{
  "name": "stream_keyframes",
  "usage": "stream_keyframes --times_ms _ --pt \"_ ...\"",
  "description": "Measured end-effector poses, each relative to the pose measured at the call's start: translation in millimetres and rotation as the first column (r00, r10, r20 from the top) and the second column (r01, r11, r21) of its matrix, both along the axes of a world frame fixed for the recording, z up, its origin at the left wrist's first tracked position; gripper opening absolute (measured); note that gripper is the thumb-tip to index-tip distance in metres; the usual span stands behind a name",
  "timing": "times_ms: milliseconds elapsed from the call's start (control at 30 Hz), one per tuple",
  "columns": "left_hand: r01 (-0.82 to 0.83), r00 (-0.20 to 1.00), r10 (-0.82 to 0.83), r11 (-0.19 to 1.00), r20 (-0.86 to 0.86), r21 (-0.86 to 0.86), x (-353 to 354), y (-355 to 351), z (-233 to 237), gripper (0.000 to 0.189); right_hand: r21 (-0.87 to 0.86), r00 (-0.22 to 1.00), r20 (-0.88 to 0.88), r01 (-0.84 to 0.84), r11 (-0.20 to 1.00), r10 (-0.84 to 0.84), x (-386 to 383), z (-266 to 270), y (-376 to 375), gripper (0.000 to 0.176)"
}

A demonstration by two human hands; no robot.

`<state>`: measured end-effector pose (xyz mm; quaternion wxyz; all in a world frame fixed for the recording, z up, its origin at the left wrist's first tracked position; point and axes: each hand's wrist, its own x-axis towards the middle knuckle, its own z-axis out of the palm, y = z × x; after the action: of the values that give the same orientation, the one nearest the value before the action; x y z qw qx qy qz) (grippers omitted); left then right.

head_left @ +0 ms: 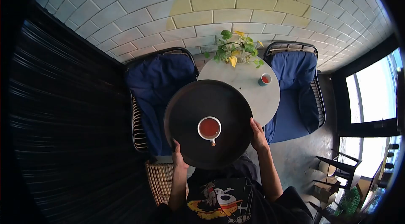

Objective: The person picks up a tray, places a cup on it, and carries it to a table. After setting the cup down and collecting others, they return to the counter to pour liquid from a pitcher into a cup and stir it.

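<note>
Left hand (178,155) and right hand (258,136) on black tray (190,105), teacup (209,128) aboard

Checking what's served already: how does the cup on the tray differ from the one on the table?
The tray cup is white with a handle showing; the table cup is bluish, no handle visible. The tray cup stands on the black tray gripped by the left hand and right hand; the table cup rests on the round table. Both stand upright, holding reddish drink.
</note>
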<state>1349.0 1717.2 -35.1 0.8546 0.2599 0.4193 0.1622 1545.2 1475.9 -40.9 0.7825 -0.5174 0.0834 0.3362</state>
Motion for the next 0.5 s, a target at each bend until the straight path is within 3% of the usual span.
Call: stream_keyframes --times_ms 67,100,167,267,300,367,433,500 --pt "-0.052 0.998 0.053 0.998 -0.039 0.028 8 -7 -4 0.059 -0.096 0.997 0.071 -0.031 0.995 0.038 24 -11 1 0.048" --pt "-0.091 0.993 0.095 0.994 -0.074 0.054 11 -9 -8 0.060 -0.091 0.997 0.066 -0.029 0.995 0.035 33 -3 3 0.048" --pt "-0.094 0.994 0.097 0.995 -0.053 0.042 17 -9 -21 0.060 -0.251 0.969 0.199 -0.091 0.964 0.143 51 29 8 0.053" --pt "-0.095 0.995 0.095 0.995 -0.017 0.017 30 -14 -25 0.061 -0.177 0.963 0.116 -0.222 0.959 0.244 85 43 10 0.062" --pt "-0.095 0.996 0.094 0.995 0.007 0.013 37 -16 -26 0.062 -0.178 0.966 0.110 -0.213 0.961 0.235 96 29 8 0.062" --pt "-0.100 0.994 0.101 0.995 -0.029 0.015 45 -22 -26 0.062 -0.003 0.963 0.115 -0.245 0.970 0.244 114 -11 -2 0.063" --pt "-0.114 0.991 0.115 0.993 -0.066 0.016 52 -28 -25 0.062 -0.014 0.977 0.101 -0.188 0.982 0.188 124 -15 -3 0.061" --pt "-0.123 0.985 0.125 0.992 -0.121 0.027 63 -32 -21 0.061 -0.165 0.966 0.150 -0.186 0.969 0.211 139 -36 -5 0.051"
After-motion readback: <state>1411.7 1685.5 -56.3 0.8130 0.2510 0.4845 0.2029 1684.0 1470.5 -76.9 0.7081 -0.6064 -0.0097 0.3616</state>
